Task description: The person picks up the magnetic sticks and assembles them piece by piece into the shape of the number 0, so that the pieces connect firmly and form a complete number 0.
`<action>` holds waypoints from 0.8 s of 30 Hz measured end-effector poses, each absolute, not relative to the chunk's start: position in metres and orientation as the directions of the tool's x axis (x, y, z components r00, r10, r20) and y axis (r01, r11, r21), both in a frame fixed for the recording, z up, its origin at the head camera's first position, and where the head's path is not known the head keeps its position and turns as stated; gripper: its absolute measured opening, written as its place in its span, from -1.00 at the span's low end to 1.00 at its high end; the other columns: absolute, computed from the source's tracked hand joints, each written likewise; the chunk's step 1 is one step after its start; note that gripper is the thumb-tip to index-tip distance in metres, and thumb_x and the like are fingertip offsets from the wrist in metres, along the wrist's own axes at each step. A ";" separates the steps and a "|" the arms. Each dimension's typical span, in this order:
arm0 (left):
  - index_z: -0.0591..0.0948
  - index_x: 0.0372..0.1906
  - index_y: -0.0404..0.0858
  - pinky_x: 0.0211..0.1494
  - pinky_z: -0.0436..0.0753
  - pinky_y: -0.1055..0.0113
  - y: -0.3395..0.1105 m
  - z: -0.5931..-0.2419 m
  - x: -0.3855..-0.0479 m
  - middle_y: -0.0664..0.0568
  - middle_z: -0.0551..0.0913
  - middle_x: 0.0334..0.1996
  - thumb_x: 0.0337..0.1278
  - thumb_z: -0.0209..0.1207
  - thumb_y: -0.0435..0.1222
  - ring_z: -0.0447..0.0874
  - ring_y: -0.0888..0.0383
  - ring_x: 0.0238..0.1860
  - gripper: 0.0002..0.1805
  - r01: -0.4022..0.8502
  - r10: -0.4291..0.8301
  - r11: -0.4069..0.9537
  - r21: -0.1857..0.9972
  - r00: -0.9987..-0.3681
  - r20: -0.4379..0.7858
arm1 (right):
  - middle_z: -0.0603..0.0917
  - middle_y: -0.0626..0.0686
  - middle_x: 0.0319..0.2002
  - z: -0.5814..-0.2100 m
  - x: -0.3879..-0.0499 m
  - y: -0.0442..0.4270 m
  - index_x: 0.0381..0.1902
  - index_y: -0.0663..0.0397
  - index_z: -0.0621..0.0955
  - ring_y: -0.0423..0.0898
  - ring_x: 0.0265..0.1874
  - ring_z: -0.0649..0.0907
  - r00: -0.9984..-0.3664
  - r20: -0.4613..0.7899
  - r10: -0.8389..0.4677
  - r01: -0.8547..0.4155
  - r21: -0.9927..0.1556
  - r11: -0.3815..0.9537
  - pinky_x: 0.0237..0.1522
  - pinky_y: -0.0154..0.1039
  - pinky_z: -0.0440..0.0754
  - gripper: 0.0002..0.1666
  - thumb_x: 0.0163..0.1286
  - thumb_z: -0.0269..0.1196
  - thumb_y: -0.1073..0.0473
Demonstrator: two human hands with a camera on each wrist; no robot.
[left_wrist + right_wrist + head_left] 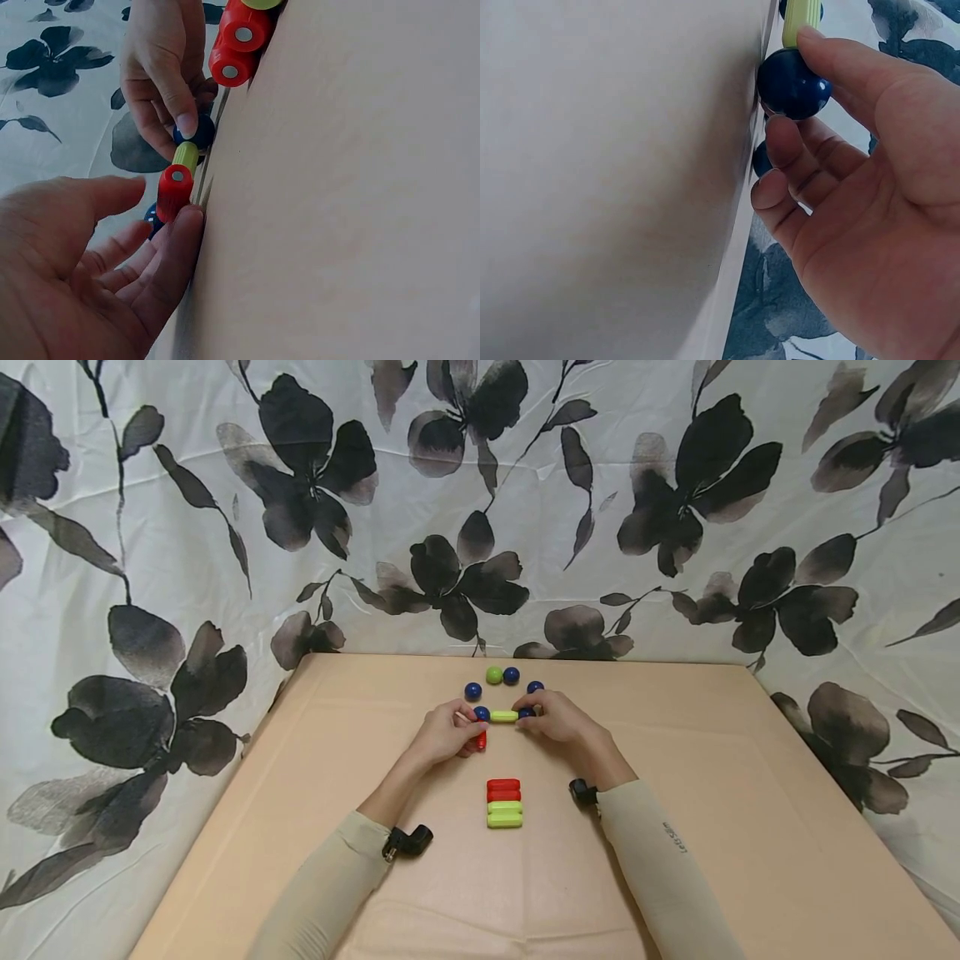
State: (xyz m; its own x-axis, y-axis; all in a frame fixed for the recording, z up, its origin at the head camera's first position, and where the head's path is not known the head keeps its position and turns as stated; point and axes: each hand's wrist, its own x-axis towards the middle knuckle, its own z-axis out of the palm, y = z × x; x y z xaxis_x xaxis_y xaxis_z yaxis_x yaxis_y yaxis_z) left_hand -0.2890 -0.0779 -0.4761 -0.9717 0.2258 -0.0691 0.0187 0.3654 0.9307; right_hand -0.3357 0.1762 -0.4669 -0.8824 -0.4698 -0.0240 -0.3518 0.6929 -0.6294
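A yellow-green rod (pixel 504 716) lies between two dark blue balls, its ends against them. My right hand (pixel 561 720) pinches the right blue ball (pixel 793 84) between thumb and fingers, the thumb tip at the rod's end. At the left blue ball (pixel 482 714), my left hand (pixel 444 731) has its fingertips by the ball and by a red rod (pixel 175 193) that points toward me. The left thumb stands apart from that rod in the left wrist view. A silvery disc shows on the red rod's near end.
Nearer me lies a stack of two red rods (pixel 503 790) and two yellow-green rods (pixel 505 814), side by side. Beyond the hands are a green ball (pixel 494 675) and loose blue balls (pixel 473 692). The tan table (pixel 750 827) meets a flowered cloth (pixel 570 527) at its back edge.
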 end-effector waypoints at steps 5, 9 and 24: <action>0.60 -0.10 -0.20 -0.42 0.67 0.31 -0.080 -0.479 -0.294 -0.08 0.72 -0.34 0.39 0.33 -0.16 0.71 0.06 -0.44 -0.78 0.082 0.152 0.417 0.905 -0.988 0.019 | 0.71 0.01 0.07 -0.466 -0.335 0.175 0.16 -0.05 0.72 0.01 -0.04 0.54 -0.892 -0.043 -0.451 -0.324 -0.635 0.701 0.07 -0.10 0.54 -0.66 0.46 0.38 0.12; 0.64 0.04 -0.23 -0.17 0.60 0.29 -0.080 -0.482 -0.303 -0.10 0.64 -0.06 0.43 0.28 -0.16 0.65 0.06 -0.20 -0.73 0.168 0.097 0.474 0.864 -0.986 0.138 | 0.70 0.01 0.07 -0.466 -0.335 0.174 0.16 -0.05 0.72 0.03 -0.03 0.54 -0.895 -0.053 -0.443 -0.309 -0.642 0.701 0.10 -0.08 0.55 -0.66 0.46 0.38 0.12; 0.44 0.49 -0.26 0.44 0.44 -0.06 -0.070 -0.491 -0.350 -0.22 0.58 0.27 0.54 0.14 -0.17 0.52 -0.16 0.29 -0.45 0.224 0.117 0.629 0.745 -0.974 0.194 | 0.70 0.01 0.06 -0.467 -0.336 0.174 0.15 -0.06 0.73 0.03 0.02 0.56 -0.892 -0.055 -0.449 -0.316 -0.634 0.705 0.22 0.01 0.54 -0.66 0.46 0.38 0.11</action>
